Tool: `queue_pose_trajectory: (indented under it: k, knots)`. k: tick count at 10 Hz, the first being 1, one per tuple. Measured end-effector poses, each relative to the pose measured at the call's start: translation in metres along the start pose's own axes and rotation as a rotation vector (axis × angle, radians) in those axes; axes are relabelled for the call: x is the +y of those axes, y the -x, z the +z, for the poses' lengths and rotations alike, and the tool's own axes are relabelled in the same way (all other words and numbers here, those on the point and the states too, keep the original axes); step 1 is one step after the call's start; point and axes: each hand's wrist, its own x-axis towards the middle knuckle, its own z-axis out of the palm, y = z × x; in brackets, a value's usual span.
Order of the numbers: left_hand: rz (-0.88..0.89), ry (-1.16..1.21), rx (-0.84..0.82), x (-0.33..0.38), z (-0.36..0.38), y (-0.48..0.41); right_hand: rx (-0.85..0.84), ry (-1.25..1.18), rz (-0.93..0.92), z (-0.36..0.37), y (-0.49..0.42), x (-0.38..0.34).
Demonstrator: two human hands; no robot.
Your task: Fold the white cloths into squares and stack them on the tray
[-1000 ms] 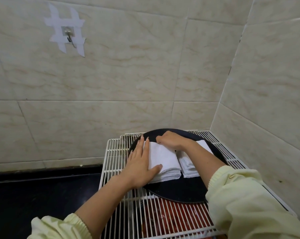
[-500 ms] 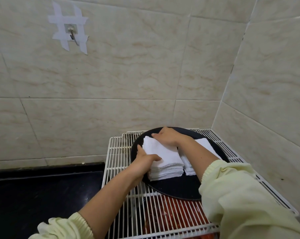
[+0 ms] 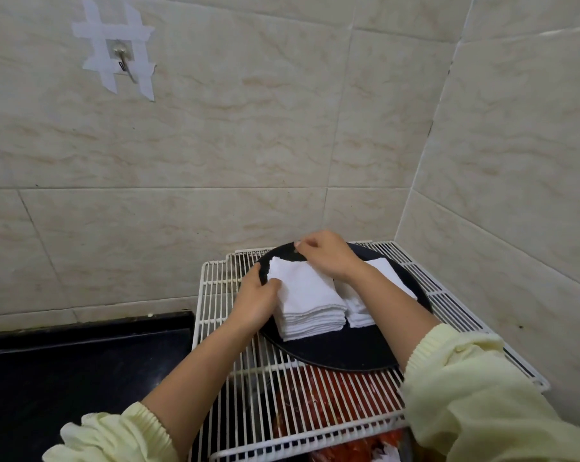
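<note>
2 stacks of folded white cloths sit side by side on a black round tray (image 3: 335, 356), which rests on a white wire rack (image 3: 215, 295) pushed into the corner of a tiled wall (image 3: 248, 145). The left stack (image 3: 310, 296) is the taller of the 2, its squares piled fairly evenly with slightly ragged edges. The right stack (image 3: 383, 271) touches it and is partly hidden behind the right forearm.

The left hand (image 3: 255, 303) grips the left stack from its left side, thumb curled over the top cloth and fingers wrapped round the far left edge. The right hand (image 3: 326, 256) lies over the far edge of the same stack, fingers curled with thumb and forefinger tips drawn together above the tray's rim; whether they pinch a cloth corner cannot be told. Both arms wear pale yellow sleeves (image 3: 475, 388) pushed back from the wrists.

Red items (image 3: 331, 395) show blurrily through the rack's bars below. A black counter (image 3: 65, 368) lies left of the rack. High on the wall, a metal hook (image 3: 123, 60) is fixed with crossed strips of white tape (image 3: 115, 28).
</note>
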Motion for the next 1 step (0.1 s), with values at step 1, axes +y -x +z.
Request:
queue_pose_trajectory:
  k: [1]
  knots:
    - [0.126,-0.093,0.126,0.0028,-0.0047,0.0056,0.107,-0.194,0.012,-0.0071,0.0191,0.0038]
